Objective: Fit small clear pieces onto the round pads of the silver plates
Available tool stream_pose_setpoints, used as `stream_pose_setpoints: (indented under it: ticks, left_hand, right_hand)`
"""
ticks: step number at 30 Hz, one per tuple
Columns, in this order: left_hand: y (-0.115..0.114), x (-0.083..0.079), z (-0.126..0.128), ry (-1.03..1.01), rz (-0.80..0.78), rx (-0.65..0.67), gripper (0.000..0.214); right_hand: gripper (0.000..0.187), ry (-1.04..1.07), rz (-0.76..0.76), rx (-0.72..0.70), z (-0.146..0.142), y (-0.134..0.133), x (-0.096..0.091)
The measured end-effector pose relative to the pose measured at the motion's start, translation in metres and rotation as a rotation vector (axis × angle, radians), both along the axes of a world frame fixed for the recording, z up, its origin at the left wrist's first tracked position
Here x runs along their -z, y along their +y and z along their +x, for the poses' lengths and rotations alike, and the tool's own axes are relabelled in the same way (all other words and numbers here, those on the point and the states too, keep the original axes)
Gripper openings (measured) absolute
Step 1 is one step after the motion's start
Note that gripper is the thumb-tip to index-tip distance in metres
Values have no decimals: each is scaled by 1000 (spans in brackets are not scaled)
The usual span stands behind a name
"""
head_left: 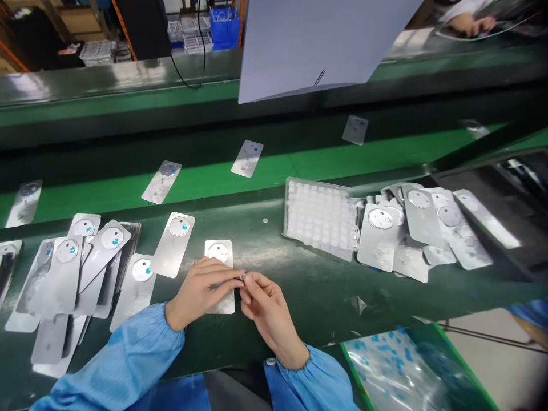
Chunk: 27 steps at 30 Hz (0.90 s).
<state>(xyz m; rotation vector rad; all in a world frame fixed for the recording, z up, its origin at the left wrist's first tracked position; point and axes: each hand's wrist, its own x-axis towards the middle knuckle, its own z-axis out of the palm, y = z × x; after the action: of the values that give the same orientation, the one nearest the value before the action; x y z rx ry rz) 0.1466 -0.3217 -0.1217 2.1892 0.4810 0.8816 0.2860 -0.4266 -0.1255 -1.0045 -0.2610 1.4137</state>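
Note:
My left hand (210,286) and my right hand (266,305) meet fingertip to fingertip over the green bench. Pinched between them is a tiny dark piece (242,277), too small to name. Under my left hand lies a silver phone back plate (222,305), partly hidden, with a round white area at its top. Just left of it rests another silver plate (170,256) with a blue dot. Farther left is a loose pile of similar plates (64,279). A clear tray of white pieces (317,214) stands to the right, beyond my right hand.
More silver plates (423,222) are heaped at the right. Spaced plates (161,182) lie on the green conveyor belt (197,182) behind the bench. A white board (317,45) hangs above it. A green-edged bin (466,365) with a plastic bag sits front right. Another person's hand (471,24) shows far right.

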Motion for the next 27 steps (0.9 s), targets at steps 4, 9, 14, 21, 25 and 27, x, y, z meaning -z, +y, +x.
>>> stream_pose_setpoints:
  ticks: [4, 9, 14, 21, 25, 27]
  left_hand:
    - [1, 4, -1, -44, -92, 42, 15]
    - [17, -3, -8, 158, -45, 111, 21]
    - [43, -3, -6, 585, 164, -114, 60]
    - [20, -8, -1, 496, -336, -98, 42]
    - [2, 0, -1, 307, -802, -72, 46]
    - [-1, 5, -1, 263, -862, -68, 47]
  right_hand:
    - [36, -92, -38, -42, 3, 0, 3]
    - [38, -354, -36, -146, 22, 4, 4]
    - [39, -484, -51, -115, 38, 10, 2]
    - [36, -728, -74, -86, 27, 8, 10]
    - [34, -865, -98, -71, 18, 4, 11]
    - [33, -924, -104, -80, 17, 3, 11]
